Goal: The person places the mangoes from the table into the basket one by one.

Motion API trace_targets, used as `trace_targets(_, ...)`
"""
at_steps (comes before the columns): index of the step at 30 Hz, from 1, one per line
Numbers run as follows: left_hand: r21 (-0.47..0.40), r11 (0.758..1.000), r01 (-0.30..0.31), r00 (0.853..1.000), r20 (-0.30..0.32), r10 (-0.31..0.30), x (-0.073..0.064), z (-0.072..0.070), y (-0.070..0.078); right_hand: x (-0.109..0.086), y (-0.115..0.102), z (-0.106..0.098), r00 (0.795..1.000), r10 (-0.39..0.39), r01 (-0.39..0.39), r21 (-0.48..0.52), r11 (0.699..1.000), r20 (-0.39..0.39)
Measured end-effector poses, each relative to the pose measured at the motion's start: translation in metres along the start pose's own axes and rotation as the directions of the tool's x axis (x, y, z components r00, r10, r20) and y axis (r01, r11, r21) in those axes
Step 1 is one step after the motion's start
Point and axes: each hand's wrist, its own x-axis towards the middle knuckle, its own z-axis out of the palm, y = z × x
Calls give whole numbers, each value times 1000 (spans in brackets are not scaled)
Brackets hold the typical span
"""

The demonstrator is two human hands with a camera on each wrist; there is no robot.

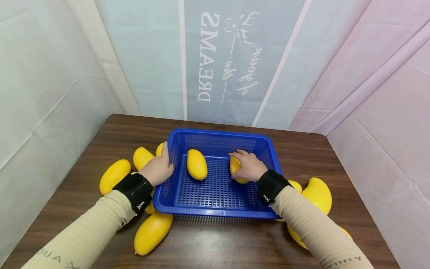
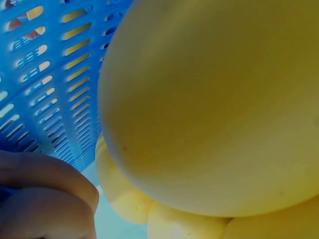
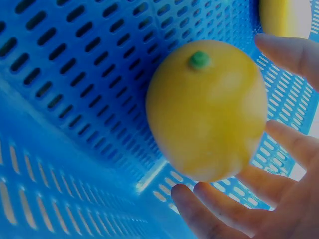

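Note:
A blue plastic basket (image 1: 215,213) with slotted walls stands on the table. My left hand (image 1: 157,169) grips its left rim, the thumb over the inner side; two bent fingers (image 2: 50,199) show beside the basket wall in the left wrist view. Inside the basket, my right hand (image 1: 250,167) is around a yellow mango (image 3: 207,114) with a green stem spot. Its fingers are spread and relaxed, some fingertips at the mango's side, one digit (image 3: 289,52) clearly apart from it. Another mango (image 1: 197,164) lies in the basket's left half.
Several mangoes lie left of the basket, one (image 1: 115,176) at the outer side and one (image 1: 153,233) nearer the front. More mangoes (image 1: 317,195) lie on the right, partly behind the right sleeve. A printed curtain (image 1: 151,74) hangs behind the wooden table (image 1: 215,243).

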Motion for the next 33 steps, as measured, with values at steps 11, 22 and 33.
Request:
trace_targets(11,12,1000,-10,1000,-5,10,1,1,0,-11,-7,-17,998,-13,9,-69,998,-58)
trace_targets(22,-6,1000,1,1000,11,-1,-1,-3,2,-25,-11,-45,995,-39,31,-81,996,-93)
trace_targets(33,4,1000,-4,1000,6,4,-1,-1,2,-37,11,-70,992,-36,26,-81,996,-124)
